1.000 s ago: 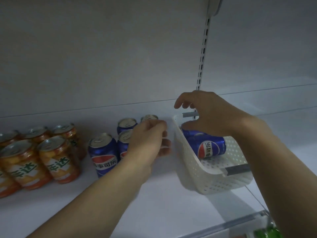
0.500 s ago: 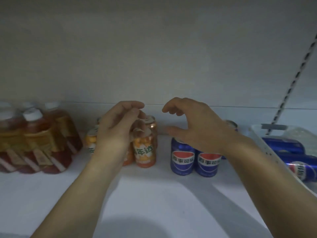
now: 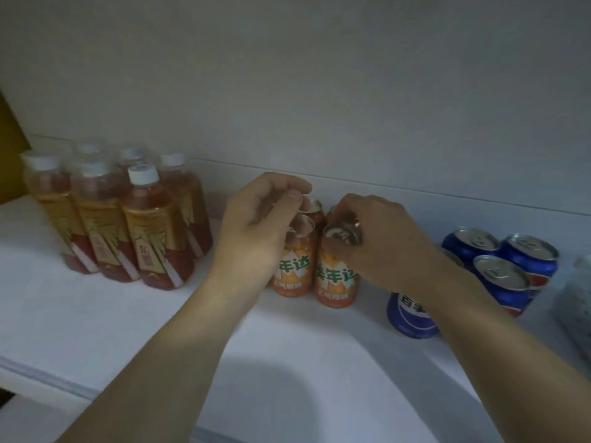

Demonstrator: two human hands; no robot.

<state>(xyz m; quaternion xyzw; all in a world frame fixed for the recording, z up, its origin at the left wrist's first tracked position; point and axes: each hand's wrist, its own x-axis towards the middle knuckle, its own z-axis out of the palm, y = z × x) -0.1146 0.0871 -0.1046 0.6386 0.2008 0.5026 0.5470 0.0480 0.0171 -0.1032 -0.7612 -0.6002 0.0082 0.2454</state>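
where white shelf [image 3: 96,314] meets wall [image 3: 319,91], left fingers [image 3: 286,194] and right fingers [image 3: 350,206] pinch orange cans [image 3: 335,278].

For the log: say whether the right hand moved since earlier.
Yes: the right hand went left, from above the blue cans onto an orange can.

Left hand [image 3: 252,228] and right hand [image 3: 380,247] curl over two orange cans [image 3: 335,276] (touching).

Capped tea bottles [image 3: 140,231] at left, blue cans [image 3: 499,276] at right, perhaps a basket [image 3: 575,302] beyond.
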